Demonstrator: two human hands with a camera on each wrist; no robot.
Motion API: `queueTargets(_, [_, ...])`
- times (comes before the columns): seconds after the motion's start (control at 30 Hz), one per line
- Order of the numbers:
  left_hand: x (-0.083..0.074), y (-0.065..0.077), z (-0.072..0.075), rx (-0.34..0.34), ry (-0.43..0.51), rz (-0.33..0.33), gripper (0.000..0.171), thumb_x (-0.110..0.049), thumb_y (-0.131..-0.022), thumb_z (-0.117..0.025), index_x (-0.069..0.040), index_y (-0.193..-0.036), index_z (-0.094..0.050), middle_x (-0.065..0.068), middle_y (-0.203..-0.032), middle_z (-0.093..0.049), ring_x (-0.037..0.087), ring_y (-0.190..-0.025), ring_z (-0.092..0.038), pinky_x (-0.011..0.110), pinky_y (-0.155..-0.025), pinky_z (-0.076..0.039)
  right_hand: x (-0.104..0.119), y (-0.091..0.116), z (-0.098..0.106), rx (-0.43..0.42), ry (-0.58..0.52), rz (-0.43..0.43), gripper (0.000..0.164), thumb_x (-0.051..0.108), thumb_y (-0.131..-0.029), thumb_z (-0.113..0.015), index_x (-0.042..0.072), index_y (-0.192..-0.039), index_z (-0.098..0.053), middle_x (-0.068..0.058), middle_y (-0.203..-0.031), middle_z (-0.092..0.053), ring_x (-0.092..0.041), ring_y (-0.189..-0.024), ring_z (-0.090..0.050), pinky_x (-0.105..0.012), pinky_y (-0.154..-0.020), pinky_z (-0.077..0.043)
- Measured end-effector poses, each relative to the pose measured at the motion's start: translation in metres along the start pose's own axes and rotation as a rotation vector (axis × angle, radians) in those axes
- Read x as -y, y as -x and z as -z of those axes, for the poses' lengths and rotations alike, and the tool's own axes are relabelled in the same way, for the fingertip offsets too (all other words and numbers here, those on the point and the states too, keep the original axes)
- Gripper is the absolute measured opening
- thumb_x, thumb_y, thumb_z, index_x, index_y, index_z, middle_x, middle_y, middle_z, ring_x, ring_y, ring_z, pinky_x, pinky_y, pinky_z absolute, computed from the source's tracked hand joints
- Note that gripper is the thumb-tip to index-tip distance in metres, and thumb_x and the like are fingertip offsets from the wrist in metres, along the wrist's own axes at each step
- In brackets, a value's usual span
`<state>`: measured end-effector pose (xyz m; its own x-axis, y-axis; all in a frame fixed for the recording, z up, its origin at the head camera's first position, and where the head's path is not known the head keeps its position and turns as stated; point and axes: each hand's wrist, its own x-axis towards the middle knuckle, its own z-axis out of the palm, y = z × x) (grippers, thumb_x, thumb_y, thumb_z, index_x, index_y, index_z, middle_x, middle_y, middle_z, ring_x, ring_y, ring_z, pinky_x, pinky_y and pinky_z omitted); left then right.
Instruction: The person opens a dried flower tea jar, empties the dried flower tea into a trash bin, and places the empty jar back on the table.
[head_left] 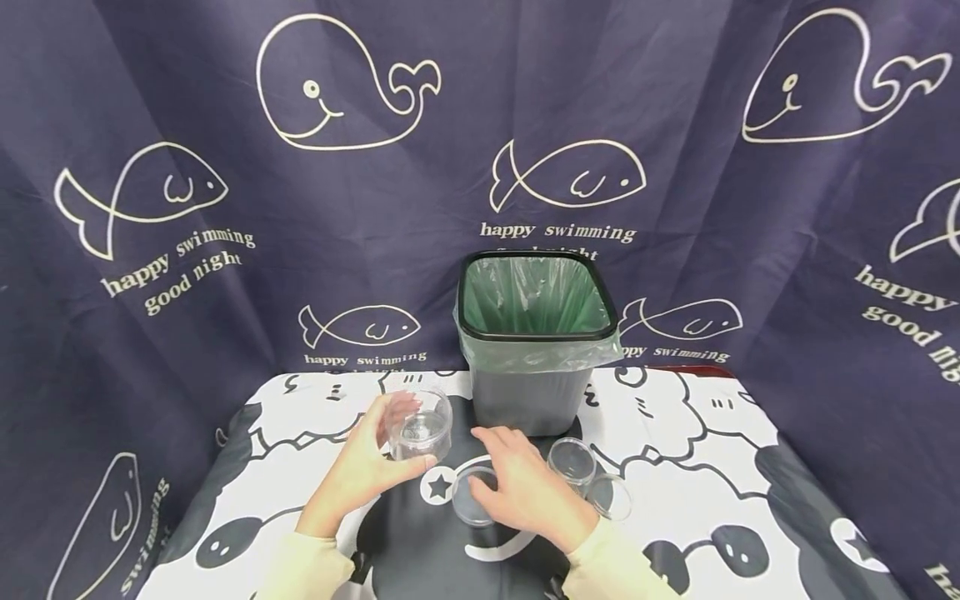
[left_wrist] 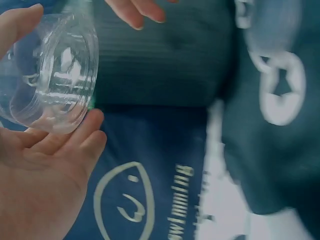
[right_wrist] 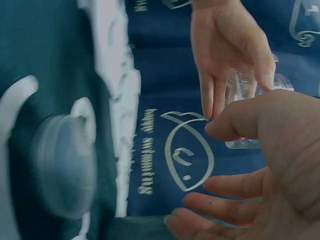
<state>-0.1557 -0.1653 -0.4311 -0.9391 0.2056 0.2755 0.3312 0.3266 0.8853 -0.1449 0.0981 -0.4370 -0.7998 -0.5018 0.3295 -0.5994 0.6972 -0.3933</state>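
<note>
My left hand [head_left: 352,471] holds a clear round plastic container [head_left: 424,429] between thumb and fingers, raised above the table's left side. In the left wrist view the thumb lies along one side of the container [left_wrist: 65,70] and the fingers support the other. My right hand [head_left: 528,492] is held over the middle of the table, fingers spread and slightly bent with nothing between them. Below it, partly covered by the thumb in the head view, a clear round lid [head_left: 471,504] lies flat on the cloth; it appears blurred in the right wrist view.
Behind the hands stands a grey bin [head_left: 525,400] with a black rim and a green liner. Right of my right hand are another clear round container [head_left: 572,461] and a clear lid [head_left: 617,500]. A patterned cloth covers the table, and dark printed curtains [head_left: 375,208] surround it.
</note>
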Motion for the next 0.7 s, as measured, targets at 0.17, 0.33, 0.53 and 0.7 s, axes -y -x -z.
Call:
queueTargets(0.17, [0.026,0.006,-0.007,-0.024,-0.119,0.061,0.093,-0.043,-0.066,-0.097,-0.024,-0.144,-0.050,-0.005,-0.140,-0.063,0.014,-0.132,-0.055,0.052,-0.113,-0.040,-0.008,0.002,-0.021,0.104,0.095,-0.049,0.073,0.044,-0.088,-0.075,0.001,-0.144,-0.053,-0.013,-0.134,-0.060,-0.032,-0.117,-0.056,-0.045,-0.099,-0.051])
queueTargets(0.33, [0.040,0.011,-0.011,-0.020,-0.165,0.136,0.095,-0.044,-0.062,-0.098,-0.023,-0.141,-0.052,-0.008,-0.134,-0.064,0.014,-0.123,-0.060,0.048,-0.107,-0.044,-0.010,0.001,-0.040,0.164,0.193,-0.085,0.085,0.056,-0.082,-0.076,0.002,-0.143,-0.054,-0.015,-0.135,-0.059,-0.037,-0.116,-0.057,-0.048,-0.091,-0.056])
queueTargets(0.53, [0.051,0.017,-0.019,-0.003,-0.228,0.178,0.093,-0.043,-0.061,-0.098,-0.023,-0.140,-0.052,0.000,-0.127,-0.064,0.019,-0.114,-0.062,0.048,-0.100,-0.049,-0.014,0.000,-0.056,0.154,0.237,-0.106,0.087,0.058,-0.076,-0.081,0.003,-0.140,-0.057,-0.014,-0.127,-0.059,-0.034,-0.112,-0.055,-0.045,-0.081,-0.058])
queueTargets(0.7, [0.061,0.018,-0.024,0.016,-0.259,0.159,0.094,-0.040,-0.060,-0.099,-0.019,-0.138,-0.052,-0.001,-0.123,-0.065,0.018,-0.113,-0.063,0.047,-0.101,-0.049,-0.014,0.000,-0.062,0.164,0.266,-0.106,0.079,0.055,-0.074,-0.082,0.004,-0.131,-0.062,-0.011,-0.116,-0.059,-0.032,-0.106,-0.054,-0.043,-0.075,-0.057])
